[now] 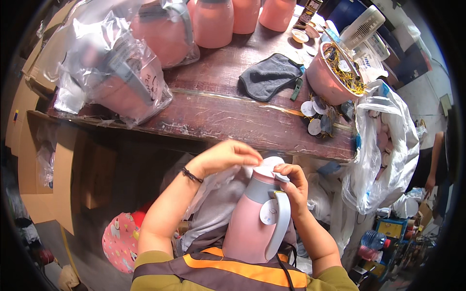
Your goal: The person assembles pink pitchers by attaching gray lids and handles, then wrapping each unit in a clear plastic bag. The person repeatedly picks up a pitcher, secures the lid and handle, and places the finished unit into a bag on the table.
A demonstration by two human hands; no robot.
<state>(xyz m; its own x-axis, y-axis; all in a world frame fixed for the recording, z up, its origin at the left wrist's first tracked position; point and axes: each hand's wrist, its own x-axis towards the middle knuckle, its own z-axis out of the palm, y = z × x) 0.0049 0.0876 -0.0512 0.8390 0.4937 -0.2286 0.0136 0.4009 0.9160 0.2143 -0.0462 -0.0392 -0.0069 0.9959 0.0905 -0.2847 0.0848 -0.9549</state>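
Observation:
A pink thermos jug [247,228] with a grey collar and a pale grey handle [282,228] stands upright against my body, below the table edge. Its pale lid [266,168] is on top, and a round white tag [268,212] hangs beside the handle. My left hand [225,157] reaches over from the left, fingers bent together at the lid's rim, slightly blurred. From the right, my right hand [297,186] closes on the lid by its thumb lever, above the handle.
On the dark red table [213,114] lie a grey cloth [269,76], bagged jugs [116,82], several pink jugs [213,24], and a pink basin [327,72] of yellow ties. Round tags [315,119] lie near the edge. A plastic bag [388,140] hangs at the right; cardboard boxes [65,179] stand left.

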